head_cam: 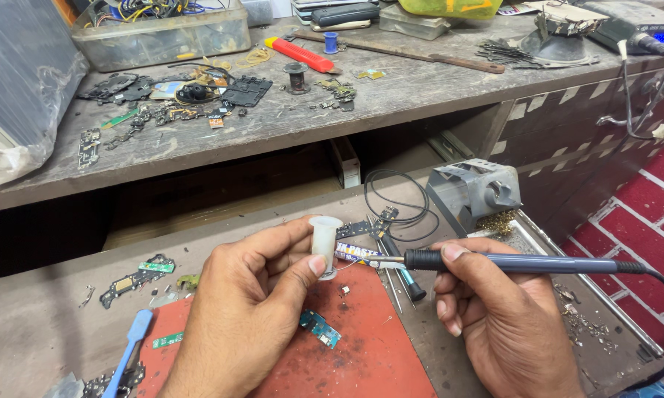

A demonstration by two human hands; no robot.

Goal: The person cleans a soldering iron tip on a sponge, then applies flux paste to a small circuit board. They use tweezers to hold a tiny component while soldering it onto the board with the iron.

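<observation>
Here the soldering iron [509,262] lies level, tip pointing left.

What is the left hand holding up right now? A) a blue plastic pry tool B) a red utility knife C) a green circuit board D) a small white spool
D: the left hand pinches a small white spool between thumb and fingers, while the right hand brings the soldering iron tip up to it above the red mat.
</observation>
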